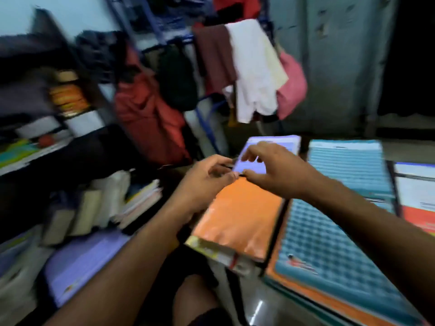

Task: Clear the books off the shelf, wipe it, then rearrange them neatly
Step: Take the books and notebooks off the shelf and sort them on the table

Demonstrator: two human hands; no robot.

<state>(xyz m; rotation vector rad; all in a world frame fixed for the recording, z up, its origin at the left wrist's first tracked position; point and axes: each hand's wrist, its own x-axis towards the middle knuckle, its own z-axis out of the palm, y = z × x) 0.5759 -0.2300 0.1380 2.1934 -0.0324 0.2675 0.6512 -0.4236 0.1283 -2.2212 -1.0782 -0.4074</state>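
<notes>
Still clearing/stacking: left hand (207,177) & right hand (270,170) close together, pinching something small above orange book (240,217); next, prob. set it down.

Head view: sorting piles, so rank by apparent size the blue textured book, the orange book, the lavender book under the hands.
1. blue textured book, though it lies nearest the camera
2. orange book
3. lavender book, partly hidden by both hands
</notes>
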